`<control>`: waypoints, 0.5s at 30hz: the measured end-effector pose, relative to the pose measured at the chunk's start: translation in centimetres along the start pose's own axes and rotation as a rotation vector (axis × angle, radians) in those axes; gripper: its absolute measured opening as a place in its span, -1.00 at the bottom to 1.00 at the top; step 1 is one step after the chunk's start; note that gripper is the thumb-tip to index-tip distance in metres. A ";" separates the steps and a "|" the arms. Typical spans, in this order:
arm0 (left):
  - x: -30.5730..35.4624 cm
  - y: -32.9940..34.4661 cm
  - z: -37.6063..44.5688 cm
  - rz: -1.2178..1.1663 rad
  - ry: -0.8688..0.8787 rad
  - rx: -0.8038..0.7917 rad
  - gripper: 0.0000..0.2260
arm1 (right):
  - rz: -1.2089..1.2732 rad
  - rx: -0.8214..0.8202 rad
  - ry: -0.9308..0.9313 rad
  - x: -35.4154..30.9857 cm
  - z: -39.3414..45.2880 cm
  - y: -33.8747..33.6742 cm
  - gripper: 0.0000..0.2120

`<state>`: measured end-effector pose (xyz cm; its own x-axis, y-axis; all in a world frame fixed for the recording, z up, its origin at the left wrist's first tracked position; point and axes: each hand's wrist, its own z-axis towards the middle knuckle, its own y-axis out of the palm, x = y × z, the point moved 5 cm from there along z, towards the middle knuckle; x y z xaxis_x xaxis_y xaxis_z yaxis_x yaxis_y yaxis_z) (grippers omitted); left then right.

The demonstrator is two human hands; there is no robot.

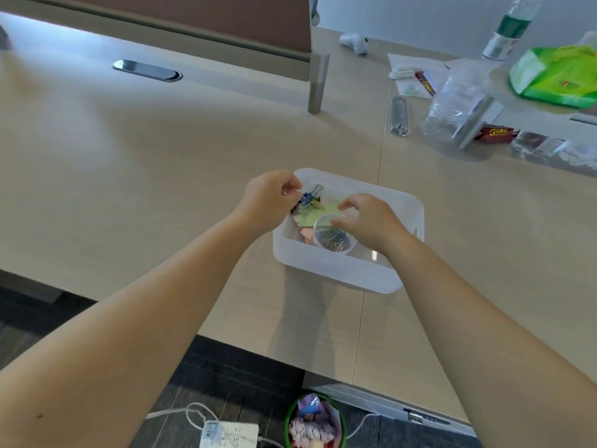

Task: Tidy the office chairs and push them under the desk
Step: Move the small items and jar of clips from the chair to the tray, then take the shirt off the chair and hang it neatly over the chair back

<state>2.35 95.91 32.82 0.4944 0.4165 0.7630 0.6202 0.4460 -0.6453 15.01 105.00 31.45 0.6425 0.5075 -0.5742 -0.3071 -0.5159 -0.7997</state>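
Observation:
No office chair is in view. The light wood desk (161,150) fills most of the view. On it, near the front edge, stands a white plastic box (339,270). Inside lie a blue binder clip (307,199), coloured sticky notes (318,211) and a round clear tub of paper clips (334,236). My left hand (269,197) is at the box's left rim, fingers pinched on the binder clip. My right hand (370,219) hovers over the tub with its fingers spread, the tips at the tub's rim.
At the back right lie two plastic bottles (452,105), a green bag (555,76), snack wrappers (497,132) and papers. A brown divider panel (193,17) on a metal leg (318,82) stands behind. Below the desk edge sit a waste bin (315,421) and a power strip (229,434) on dark floor.

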 end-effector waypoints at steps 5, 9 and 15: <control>2.0 -1.6 -2.4 -0.080 0.019 0.091 -0.82 | 0.192 0.217 -0.093 -2.3 -2.8 -3.2 -0.78; 3.0 -3.8 -6.7 -0.072 0.023 0.210 -0.82 | 0.333 0.251 -0.165 -4.6 -6.0 -4.3 -0.92; 2.2 -7.5 -16.9 -0.056 -0.059 0.372 -0.81 | 0.489 0.121 -0.290 -8.3 -12.2 -2.5 -0.95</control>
<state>9.04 80.12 39.96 0.4234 0.4234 0.8009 0.3760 0.7222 -0.5806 18.96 93.66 40.38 0.1925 0.4073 -0.8928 -0.6087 -0.6640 -0.4342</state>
